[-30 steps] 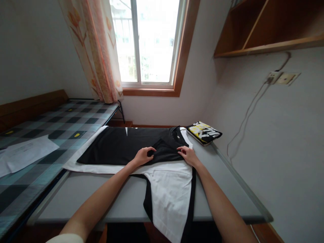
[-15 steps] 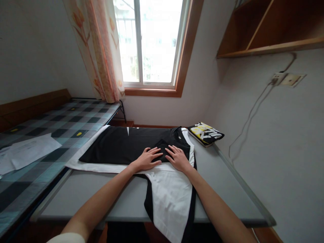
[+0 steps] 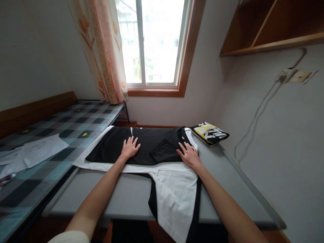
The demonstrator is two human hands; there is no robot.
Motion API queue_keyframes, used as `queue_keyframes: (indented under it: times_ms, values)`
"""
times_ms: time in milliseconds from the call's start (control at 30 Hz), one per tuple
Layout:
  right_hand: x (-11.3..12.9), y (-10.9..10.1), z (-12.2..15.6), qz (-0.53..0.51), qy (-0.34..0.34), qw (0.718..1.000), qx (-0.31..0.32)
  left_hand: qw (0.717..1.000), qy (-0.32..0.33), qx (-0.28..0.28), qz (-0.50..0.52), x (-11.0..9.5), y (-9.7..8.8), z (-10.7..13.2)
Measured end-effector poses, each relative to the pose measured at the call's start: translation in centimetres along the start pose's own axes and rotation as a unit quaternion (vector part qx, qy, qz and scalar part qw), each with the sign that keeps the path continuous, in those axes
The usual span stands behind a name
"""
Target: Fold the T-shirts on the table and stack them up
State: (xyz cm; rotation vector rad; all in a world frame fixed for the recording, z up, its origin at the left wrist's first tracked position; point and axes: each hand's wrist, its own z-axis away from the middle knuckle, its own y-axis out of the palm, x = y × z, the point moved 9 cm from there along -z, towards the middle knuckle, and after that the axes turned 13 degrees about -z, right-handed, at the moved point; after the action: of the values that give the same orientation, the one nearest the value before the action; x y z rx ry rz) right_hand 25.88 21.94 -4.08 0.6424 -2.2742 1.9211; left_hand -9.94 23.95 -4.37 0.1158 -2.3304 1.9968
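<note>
A black T-shirt [image 3: 149, 145] lies flat on top of a white garment [image 3: 174, 192] on the grey table [image 3: 126, 195]. One black sleeve is folded in over the shirt's body. My left hand [image 3: 129, 148] rests flat on the black shirt left of the folded sleeve, fingers stretched out. My right hand [image 3: 189, 155] lies flat, fingers spread, on the shirt's right end near the collar. The white garment's sleeve hangs over the table's near edge, with black cloth showing under it.
A folded black, yellow and white item [image 3: 210, 133] sits at the table's far right corner. A checked bed [image 3: 50, 135] with white paper [image 3: 35, 152] stands on the left. Behind are a window [image 3: 154, 44] and curtain [image 3: 101, 50]; a wooden shelf [image 3: 273, 30] and a cable [image 3: 255, 118] are on the right wall.
Both hands went from pinching the sleeve to lying flat side by side, then slid apart: the left moved left across the shirt, the right moved right toward the collar.
</note>
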Motion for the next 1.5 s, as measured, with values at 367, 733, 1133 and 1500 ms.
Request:
queue_keyframes:
  times_ms: [367, 733, 1133, 1500]
  values:
    - [-0.2, -0.1, 0.3, 0.023, -0.002, 1.0, -0.013, 1.0, 0.004, 0.003, 0.006, -0.6, -0.4, 0.2]
    - [-3.8, -4.5, 0.9, -0.052, 0.09, 0.977, -0.187, 0.99, -0.13, -0.05, -0.034, 10.4, -1.3, 1.7]
    - [-4.3, -4.1, -0.2, 0.061, 0.181, 0.977, -0.089, 0.993, -0.069, -0.004, -0.091, 16.2, 0.5, 2.0]
    - [-5.5, -4.7, 2.6, 0.105, 0.183, 0.977, -0.04, 0.992, -0.067, 0.022, -0.101, 15.0, 0.5, 4.1]
